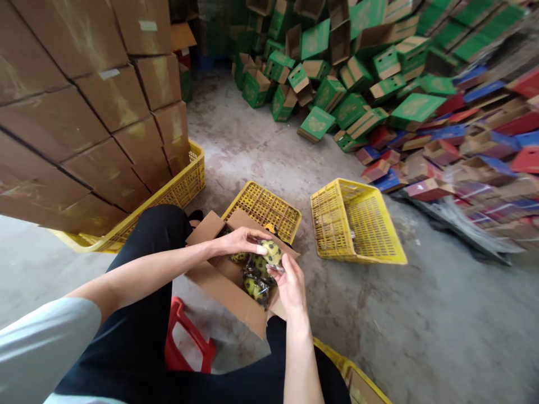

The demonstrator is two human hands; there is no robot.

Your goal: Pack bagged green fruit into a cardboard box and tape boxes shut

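Between my left hand (pixel 240 241) and my right hand (pixel 291 283) is a round yellow-green thing with black spots (pixel 273 254), in clear plastic wrap. Both hands have their fingers closed on it, the left from the upper left and the right from the lower right. Just below sits an open cardboard box (pixel 225 294) with its flaps spread. Inside it lie several similar spotted things in plastic, among them one near the front (pixel 256 289). My hands and the held piece hide part of the box's inside.
An upside-down-looking yellow crate (pixel 263 209) lies behind the box. Another yellow crate (pixel 332 221) stands to the right. Stacked cartons (pixel 54 123) rise at the left over a yellow crate. A red stool (pixel 191 336) is below; green boxes (pixel 318 122) are heaped at the back.
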